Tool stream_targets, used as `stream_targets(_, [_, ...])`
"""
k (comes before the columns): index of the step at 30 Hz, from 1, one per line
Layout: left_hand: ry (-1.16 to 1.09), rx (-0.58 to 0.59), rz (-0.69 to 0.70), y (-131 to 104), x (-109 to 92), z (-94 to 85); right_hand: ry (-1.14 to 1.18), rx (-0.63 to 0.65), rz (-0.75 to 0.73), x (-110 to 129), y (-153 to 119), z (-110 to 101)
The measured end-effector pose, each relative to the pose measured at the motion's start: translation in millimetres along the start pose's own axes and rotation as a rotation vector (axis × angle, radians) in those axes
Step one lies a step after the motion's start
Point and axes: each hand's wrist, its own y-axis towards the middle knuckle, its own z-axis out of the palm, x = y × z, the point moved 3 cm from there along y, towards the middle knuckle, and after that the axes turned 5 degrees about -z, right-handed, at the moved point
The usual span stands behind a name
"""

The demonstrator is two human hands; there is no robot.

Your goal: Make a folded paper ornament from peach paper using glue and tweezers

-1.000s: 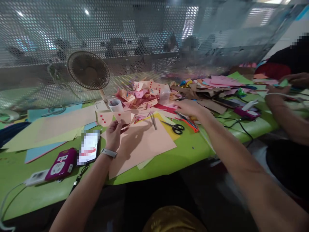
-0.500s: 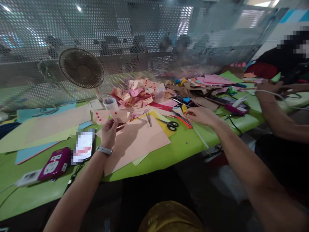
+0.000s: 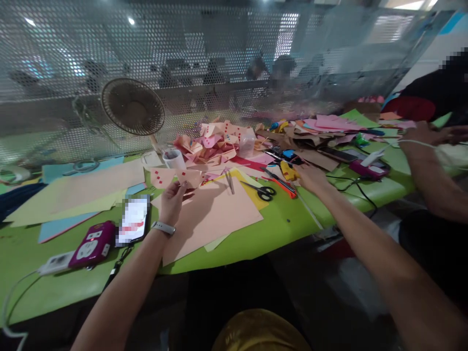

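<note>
My left hand (image 3: pixel 172 201), with a watch at its wrist, is closed on a folded strip of pale peach paper (image 3: pixel 164 177) marked with red diamonds. The strip is raised over a large peach sheet (image 3: pixel 219 212). My right hand (image 3: pixel 311 177) has its fingers at the right end of a small yellow object (image 3: pixel 288 170), whose kind I cannot make out; the fingers appear closed on it, partly hidden. Close by on the table lie a cutter knife (image 3: pixel 280 182) with an orange end, black-handled scissors (image 3: pixel 263 192) and metal tweezers (image 3: pixel 229 182).
A pile of folded paper pieces (image 3: pixel 215 141) stands behind, beside a white cup (image 3: pixel 173 160) and a fan (image 3: pixel 133 107). At left lie a phone (image 3: pixel 133 220) and a purple device (image 3: pixel 93 244). A co-worker's arm (image 3: pixel 426 165) reaches in at right, near a cable (image 3: pixel 365 191).
The view has shifted slightly, so things sit further right. The yellow object is tilted differently by my right hand and shows more. My left hand keeps the paper strip in about the same place.
</note>
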Motion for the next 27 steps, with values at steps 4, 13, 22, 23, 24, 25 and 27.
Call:
stream_targets(4, [-0.004,0.034,-0.006,0,2,1.0,-0.029,-0.03,-0.019,-2,0,1])
stream_targets(13, [-0.012,0.046,-0.005,-3,1,4.2,0.276,-0.501,0.243,-9,-9,-17])
stream_targets(22, [-0.007,0.075,-0.024,-7,2,6.5,1.71,-0.363,0.199,130,21,-57])
stream_targets(23, [-0.009,0.075,-0.03,-8,2,6.7,1.736,-0.285,0.123,150,22,-62])
stream_targets(24, [-0.008,0.079,-0.037,-9,2,7.0,1.731,-0.198,0.034,169,23,-66])
stream_targets(25, [-0.007,0.089,-0.044,-10,1,7.6,1.707,-0.118,-0.028,186,22,-69])
stream_targets(27, [-0.005,0.112,-0.053,-12,0,9.0,1.662,-0.071,-0.102,212,21,-74])
